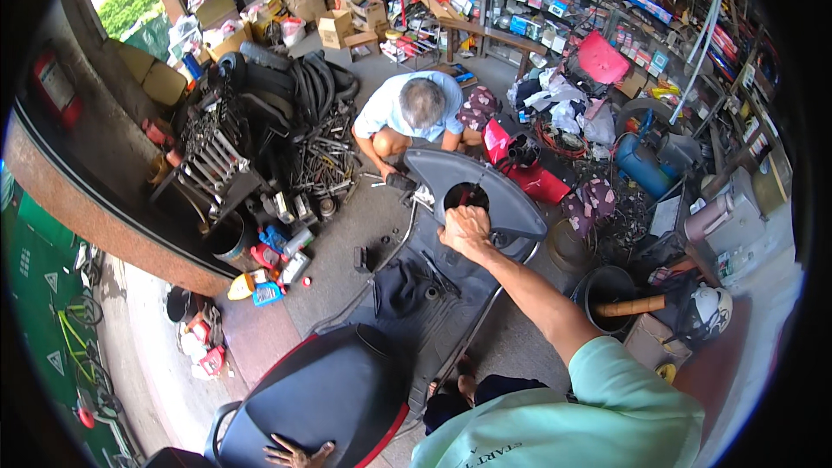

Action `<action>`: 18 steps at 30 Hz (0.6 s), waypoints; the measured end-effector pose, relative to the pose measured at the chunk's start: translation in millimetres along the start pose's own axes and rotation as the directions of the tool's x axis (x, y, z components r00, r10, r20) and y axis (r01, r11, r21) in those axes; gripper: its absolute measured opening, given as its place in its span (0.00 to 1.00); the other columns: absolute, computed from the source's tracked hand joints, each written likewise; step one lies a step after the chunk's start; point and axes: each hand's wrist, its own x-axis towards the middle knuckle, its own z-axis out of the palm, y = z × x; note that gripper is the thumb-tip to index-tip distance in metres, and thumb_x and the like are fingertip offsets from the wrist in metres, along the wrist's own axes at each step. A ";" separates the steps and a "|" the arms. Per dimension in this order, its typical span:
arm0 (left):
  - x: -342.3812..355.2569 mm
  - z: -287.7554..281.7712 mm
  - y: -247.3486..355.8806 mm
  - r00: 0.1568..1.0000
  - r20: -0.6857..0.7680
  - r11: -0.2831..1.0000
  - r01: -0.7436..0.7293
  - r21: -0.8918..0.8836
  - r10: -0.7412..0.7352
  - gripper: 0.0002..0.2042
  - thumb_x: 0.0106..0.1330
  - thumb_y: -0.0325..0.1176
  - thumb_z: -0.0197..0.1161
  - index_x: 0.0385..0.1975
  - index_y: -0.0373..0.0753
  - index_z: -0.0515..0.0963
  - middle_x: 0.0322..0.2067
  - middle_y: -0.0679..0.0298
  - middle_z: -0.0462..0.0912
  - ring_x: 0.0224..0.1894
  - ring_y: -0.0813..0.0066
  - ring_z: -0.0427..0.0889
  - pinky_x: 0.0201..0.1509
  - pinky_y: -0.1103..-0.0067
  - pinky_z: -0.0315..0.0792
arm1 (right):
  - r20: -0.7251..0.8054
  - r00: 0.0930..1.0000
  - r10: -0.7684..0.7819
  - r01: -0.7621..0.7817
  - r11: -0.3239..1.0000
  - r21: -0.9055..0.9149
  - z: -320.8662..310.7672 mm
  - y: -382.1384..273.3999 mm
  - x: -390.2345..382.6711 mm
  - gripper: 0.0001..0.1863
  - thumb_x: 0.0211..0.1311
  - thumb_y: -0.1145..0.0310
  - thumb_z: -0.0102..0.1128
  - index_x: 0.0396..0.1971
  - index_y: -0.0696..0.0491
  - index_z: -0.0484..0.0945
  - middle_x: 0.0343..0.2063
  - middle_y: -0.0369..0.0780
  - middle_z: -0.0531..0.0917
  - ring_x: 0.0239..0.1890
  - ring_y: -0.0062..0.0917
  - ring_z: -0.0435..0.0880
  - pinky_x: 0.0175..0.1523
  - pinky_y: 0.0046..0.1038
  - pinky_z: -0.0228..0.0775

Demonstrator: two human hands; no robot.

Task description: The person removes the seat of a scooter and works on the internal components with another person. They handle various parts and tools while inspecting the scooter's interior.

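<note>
A scooter with a black seat [316,386] and red edging stands in front of me. On that seat my left hand [297,456] rests with its fingers spread. My right arm reaches to the grey front panel [518,212], where my right hand [468,230] is closed at the near rim of a dark round opening [477,196]. What it grips is hidden by the fingers; something reddish shows just beyond it. A dark cloth-like item [397,288] lies on the footboard [442,329]. Beyond the panel crouches another person [412,108] in a light blue shirt, hands low near the scooter's front.
Left stand a rack of wrenches [212,160], a heap of metal tools [325,156] and several oil bottles [268,293]. Right are a red scooter panel [536,180], a black bucket [611,293], a helmet [711,310] and a blue tank [643,165]. Cluttered shelves [555,13] line the back.
</note>
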 end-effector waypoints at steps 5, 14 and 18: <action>28.5 14.7 -3.2 0.993 -0.026 0.977 0.110 -0.181 -0.117 0.67 0.32 0.71 0.65 0.67 0.49 0.28 0.65 0.47 0.15 0.66 0.45 0.14 0.59 0.36 0.26 | -0.011 1.000 -0.003 0.003 1.000 -0.018 -3.0 -3.6 0.8 0.15 0.41 0.57 0.64 0.18 0.55 0.82 0.20 0.46 0.82 0.26 0.35 0.83 0.33 0.33 0.74; 28.2 18.2 -3.2 0.997 -0.035 0.983 0.055 -0.174 -0.062 0.79 0.12 0.63 0.77 0.66 0.46 0.26 0.64 0.43 0.16 0.67 0.44 0.17 0.60 0.37 0.33 | 0.050 0.997 0.053 -0.051 0.998 -0.039 -7.1 -2.7 0.9 0.15 0.42 0.56 0.65 0.20 0.54 0.83 0.23 0.45 0.83 0.29 0.36 0.84 0.37 0.33 0.74; 25.0 13.3 2.8 0.996 -0.014 0.987 0.084 -0.135 -0.087 0.79 0.11 0.63 0.76 0.66 0.46 0.25 0.64 0.43 0.16 0.67 0.43 0.18 0.60 0.38 0.34 | 0.040 0.998 0.038 -0.037 0.999 -0.033 -6.6 -1.9 0.9 0.14 0.41 0.57 0.66 0.20 0.54 0.82 0.22 0.46 0.83 0.28 0.36 0.84 0.36 0.34 0.74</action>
